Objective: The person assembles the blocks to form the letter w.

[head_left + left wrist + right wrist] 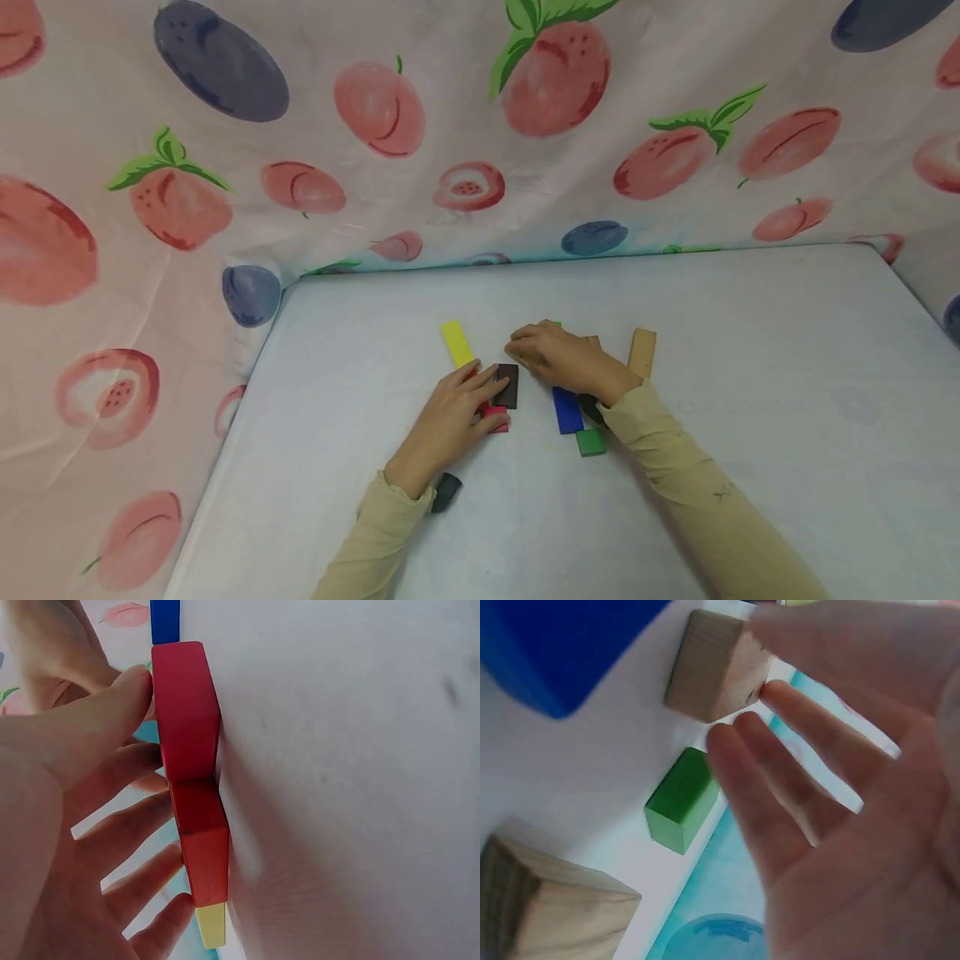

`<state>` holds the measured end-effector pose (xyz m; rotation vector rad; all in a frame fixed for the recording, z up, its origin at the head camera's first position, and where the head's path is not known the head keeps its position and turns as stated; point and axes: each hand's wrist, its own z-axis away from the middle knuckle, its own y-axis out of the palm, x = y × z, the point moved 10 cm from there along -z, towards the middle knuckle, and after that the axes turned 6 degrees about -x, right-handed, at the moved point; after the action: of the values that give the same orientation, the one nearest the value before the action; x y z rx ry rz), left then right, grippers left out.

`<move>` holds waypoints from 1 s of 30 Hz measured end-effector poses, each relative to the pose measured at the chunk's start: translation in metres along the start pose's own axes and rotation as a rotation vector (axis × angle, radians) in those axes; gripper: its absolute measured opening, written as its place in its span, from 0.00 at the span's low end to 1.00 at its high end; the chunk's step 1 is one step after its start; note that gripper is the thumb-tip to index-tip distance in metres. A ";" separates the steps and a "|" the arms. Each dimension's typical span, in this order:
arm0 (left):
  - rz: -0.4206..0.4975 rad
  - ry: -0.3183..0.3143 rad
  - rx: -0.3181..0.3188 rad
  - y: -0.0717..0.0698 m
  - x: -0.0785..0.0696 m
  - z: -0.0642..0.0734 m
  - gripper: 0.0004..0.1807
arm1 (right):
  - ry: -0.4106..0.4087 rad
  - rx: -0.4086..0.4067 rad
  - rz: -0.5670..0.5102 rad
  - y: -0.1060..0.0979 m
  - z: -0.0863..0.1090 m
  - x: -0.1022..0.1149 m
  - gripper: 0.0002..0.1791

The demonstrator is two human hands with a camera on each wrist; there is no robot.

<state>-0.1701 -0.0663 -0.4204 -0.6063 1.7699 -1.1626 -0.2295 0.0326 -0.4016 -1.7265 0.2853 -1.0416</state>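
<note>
ok so going from the left: a fruit-print cloth (150, 308) covers that side and runs along the back too, with a white table (345, 358) in front of it. First bit of colour on the table is a yellow block (456, 343), lying at a slant just beyond the left hand (446, 421). That hand isn't gripping anything, its fingers are spread and pretty relaxed, and the left wrist view has the thumb up against a pinkish-red block (180, 705). The other fingertips line up along that one and a darker red block (206, 862), which sits end to end with it.

Next over is a dark brown block (508, 387), beside the reds and right by the left fingers, though tbh you can't tell if they're actually pressing on it. Then comes the right hand (562, 358), pinching a plain wooden block (709, 667) between thumb and fingertips, near the dark brown one. Whether those two touch is hard to see.

A green block (681, 802) lies just past the right hand, mostly hidden in the head view. On the near side there's a blue block (567, 412) with a smaller green one (591, 442) at its near end. A second wooden block (593, 339) peeks out behind the right hand, and furthest right is a third wooden block (642, 348), its near end hidden by the wrist
</note>
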 end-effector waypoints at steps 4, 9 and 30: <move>-0.005 -0.004 0.005 0.001 0.001 -0.001 0.29 | -0.003 0.034 0.000 0.002 0.001 0.000 0.18; -0.001 0.001 -0.009 0.000 0.002 -0.001 0.29 | 0.005 0.031 0.009 0.001 -0.001 -0.001 0.20; -0.022 0.007 0.005 0.002 0.002 0.000 0.29 | 0.197 -0.084 0.010 -0.003 -0.017 -0.021 0.25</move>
<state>-0.1713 -0.0672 -0.4227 -0.6207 1.7700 -1.1848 -0.2559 0.0356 -0.4088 -1.6966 0.4682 -1.2091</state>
